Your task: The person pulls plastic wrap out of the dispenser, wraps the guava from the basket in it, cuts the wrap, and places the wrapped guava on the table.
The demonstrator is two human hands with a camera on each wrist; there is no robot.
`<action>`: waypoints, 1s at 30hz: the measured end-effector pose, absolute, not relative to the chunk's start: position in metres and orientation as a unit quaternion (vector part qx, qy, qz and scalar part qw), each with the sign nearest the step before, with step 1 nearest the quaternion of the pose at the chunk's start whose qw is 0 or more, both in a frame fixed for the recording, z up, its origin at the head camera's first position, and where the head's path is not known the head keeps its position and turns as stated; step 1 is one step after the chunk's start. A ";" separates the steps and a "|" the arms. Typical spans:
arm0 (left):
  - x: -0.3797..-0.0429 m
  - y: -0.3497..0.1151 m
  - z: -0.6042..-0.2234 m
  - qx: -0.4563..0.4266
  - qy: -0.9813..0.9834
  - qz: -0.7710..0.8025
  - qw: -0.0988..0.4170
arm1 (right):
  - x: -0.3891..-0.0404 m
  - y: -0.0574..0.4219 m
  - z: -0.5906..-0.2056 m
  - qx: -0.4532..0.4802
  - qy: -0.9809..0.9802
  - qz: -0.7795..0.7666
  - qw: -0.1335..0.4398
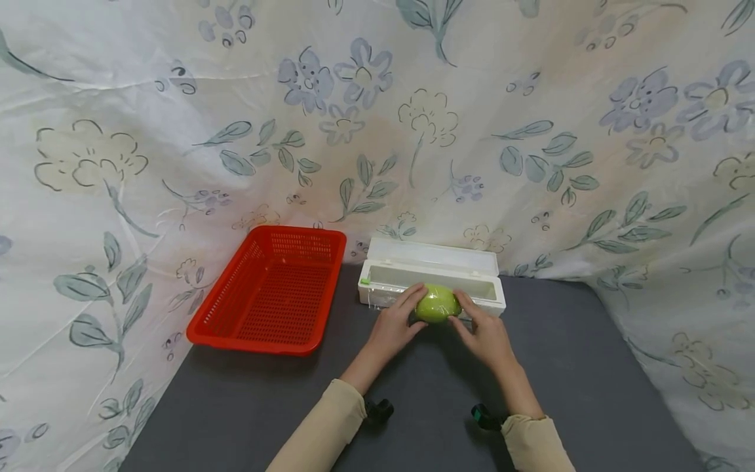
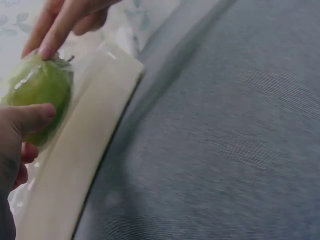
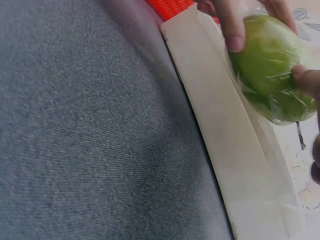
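An oval green mango (image 1: 438, 303) is held up between both hands, just in front of and over a white cling film dispenser (image 1: 432, 272). Clear film clings to its skin, creased and shiny in the right wrist view, where the mango (image 3: 270, 65) shows larger. My left hand (image 1: 396, 324) grips one end with thumb and fingers. The other end is pinched by my right hand (image 1: 485, 333). In the left wrist view, the left thumb (image 2: 35, 117) presses on the wrapped fruit. Some fingers are hidden behind it.
A red perforated plastic basket (image 1: 259, 344) stands to the left of the dispenser. The dispenser's lid (image 1: 433, 254) is raised, and a green slider (image 1: 365, 282) sits at its left end. Grey cloth (image 1: 425, 406) covers the table, with a floral curtain (image 1: 377, 131) behind.
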State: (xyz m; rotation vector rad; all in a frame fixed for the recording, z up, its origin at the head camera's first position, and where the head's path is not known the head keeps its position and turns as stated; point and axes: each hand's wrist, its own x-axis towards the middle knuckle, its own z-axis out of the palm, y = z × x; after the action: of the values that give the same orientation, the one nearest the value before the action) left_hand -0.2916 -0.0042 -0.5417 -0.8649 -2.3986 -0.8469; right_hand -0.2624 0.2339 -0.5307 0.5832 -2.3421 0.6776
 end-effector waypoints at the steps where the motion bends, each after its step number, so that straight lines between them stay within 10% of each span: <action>1: -0.293 -0.004 -0.541 -0.314 -0.869 -0.309 0.227 | -0.262 0.233 -0.531 0.218 -0.886 0.255 0.319; 30: -0.317 -0.019 -0.534 -0.343 -0.856 -0.366 0.124 | -0.274 0.234 -0.533 0.192 -0.892 0.334 0.239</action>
State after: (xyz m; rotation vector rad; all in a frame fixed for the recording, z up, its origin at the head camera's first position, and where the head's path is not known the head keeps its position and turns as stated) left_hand -0.3171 -0.0189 -0.5341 -0.9990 -2.4964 -1.0683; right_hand -0.2744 0.2340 -0.5332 0.5245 -2.4421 0.9135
